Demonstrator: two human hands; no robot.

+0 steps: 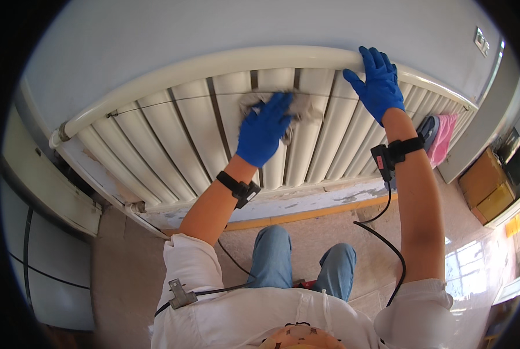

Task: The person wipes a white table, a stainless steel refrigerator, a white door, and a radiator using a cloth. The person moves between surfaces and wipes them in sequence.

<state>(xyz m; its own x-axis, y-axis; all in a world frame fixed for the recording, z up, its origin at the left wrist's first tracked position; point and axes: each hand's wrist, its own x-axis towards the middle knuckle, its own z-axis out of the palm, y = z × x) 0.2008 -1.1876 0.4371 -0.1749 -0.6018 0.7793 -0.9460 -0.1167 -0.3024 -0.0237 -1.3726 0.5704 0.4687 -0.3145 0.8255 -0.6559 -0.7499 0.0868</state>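
Note:
My left hand (264,131), in a blue rubber glove, presses a crumpled greyish cloth (310,109) against the white columns of a radiator (194,113). The fingers lie over the rag, so part of it is hidden beneath them. My right hand (377,83), gloved alike, rests on the radiator's thick top pipe (286,56) with thumb and fingers apart. A thin wire (177,100) runs across the columns, passing by the cloth and behind my right hand.
A pink towel (443,135) and a dark cloth (427,131) hang at the radiator's right end. Black cables (382,235) trail from bands on both wrists. A wooden cabinet (486,183) stands right; a grey panelled surface (55,261) is at left. Flaking wall (294,203) shows below.

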